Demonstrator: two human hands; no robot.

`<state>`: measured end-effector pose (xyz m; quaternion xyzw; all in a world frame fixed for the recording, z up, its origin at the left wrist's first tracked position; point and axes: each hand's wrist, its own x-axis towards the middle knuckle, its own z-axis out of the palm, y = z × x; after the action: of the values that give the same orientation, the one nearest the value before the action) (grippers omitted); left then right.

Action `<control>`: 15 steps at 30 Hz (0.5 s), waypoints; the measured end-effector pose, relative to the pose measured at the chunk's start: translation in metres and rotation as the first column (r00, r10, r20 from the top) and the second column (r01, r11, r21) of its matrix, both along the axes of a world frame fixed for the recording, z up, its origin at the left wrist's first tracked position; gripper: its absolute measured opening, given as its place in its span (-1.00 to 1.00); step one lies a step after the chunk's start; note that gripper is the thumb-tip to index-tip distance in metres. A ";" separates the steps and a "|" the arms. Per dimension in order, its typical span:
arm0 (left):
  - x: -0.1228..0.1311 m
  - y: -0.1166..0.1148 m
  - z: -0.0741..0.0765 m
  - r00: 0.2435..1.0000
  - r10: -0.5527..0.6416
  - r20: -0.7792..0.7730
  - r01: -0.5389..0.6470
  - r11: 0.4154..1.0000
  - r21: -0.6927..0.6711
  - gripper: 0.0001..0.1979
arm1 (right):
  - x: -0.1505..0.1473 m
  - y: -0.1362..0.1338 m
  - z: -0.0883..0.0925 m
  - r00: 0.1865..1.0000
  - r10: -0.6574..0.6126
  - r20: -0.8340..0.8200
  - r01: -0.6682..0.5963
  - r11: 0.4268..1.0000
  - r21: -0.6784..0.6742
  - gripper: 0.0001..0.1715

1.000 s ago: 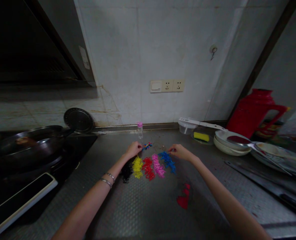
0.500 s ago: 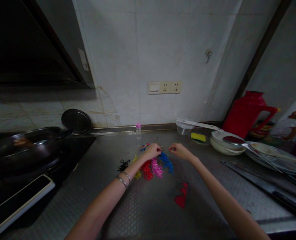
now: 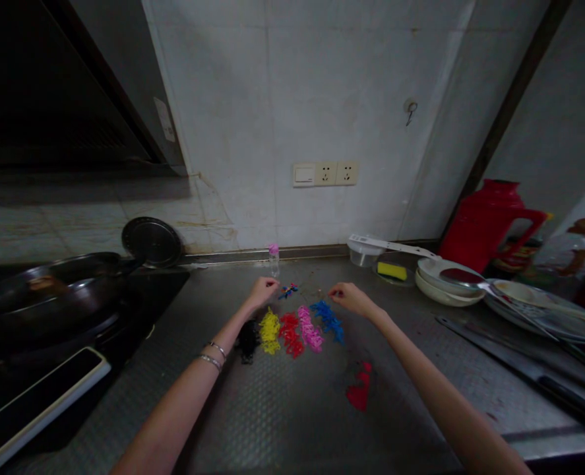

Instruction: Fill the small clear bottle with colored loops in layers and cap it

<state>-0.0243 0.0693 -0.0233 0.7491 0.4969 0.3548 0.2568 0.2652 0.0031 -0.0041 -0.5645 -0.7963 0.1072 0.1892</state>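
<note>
Small loops lie sorted by colour on the steel counter (image 3: pixel 292 422): a black pile (image 3: pixel 247 338), a yellow pile (image 3: pixel 270 329), a red pile (image 3: pixel 290 333), a pink pile (image 3: pixel 309 327) and a blue pile (image 3: pixel 328 318). Behind them lies a short mixed-colour chain (image 3: pixel 288 290). My left hand (image 3: pixel 262 291) is pinched closed just left of that chain; what it grips is too small to name. My right hand (image 3: pixel 347 297) is pinched closed to the chain's right, above the blue pile. A thin strand may run between the hands.
A small clear bottle with a pink cap (image 3: pixel 273 258) stands by the wall. Red pieces (image 3: pixel 359 390) lie nearer me. A wok (image 3: pixel 49 290) and lid (image 3: pixel 152 241) sit on the stove at left. Bowls (image 3: pixel 440 284), a yellow sponge (image 3: pixel 392 270), plates and a red jug (image 3: pixel 490 221) crowd the right.
My left hand, which half a second ago had reached right over the red and pink piles, has drawn back left beside the chain. My right hand has barely shifted.
</note>
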 end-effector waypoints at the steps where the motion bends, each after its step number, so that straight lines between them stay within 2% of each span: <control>1: -0.011 0.004 -0.004 0.997 0.061 0.044 -0.061 0.998 -0.010 -0.72 | -0.008 0.001 0.001 1.000 0.009 0.006 -0.009 1.000 0.006 -0.69; 4: -0.038 0.010 -0.017 0.960 0.218 0.173 -0.208 0.975 -0.074 -0.72 | -0.035 0.005 0.004 0.999 0.037 0.036 -0.038 0.999 0.019 -0.69; 6: -0.049 0.011 -0.025 0.945 0.263 0.193 -0.250 0.964 -0.087 -0.71 | -0.054 0.008 0.004 0.995 0.073 0.064 -0.075 0.997 0.027 -0.68; 10: -0.054 0.010 -0.034 0.939 0.274 0.206 -0.262 0.961 -0.088 -0.71 | -0.089 0.017 0.001 0.982 0.117 0.149 -0.122 0.992 0.025 -0.66; 15: -0.053 0.007 -0.035 0.951 0.240 0.196 -0.232 0.971 -0.067 -0.74 | -0.123 0.029 -0.005 0.954 0.138 0.267 -0.149 0.989 0.021 -0.63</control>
<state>-0.0771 0.0766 -0.0583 0.6385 0.5616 0.4468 0.2780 0.1424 0.0323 -0.0095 -0.5103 -0.8554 0.0280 0.0845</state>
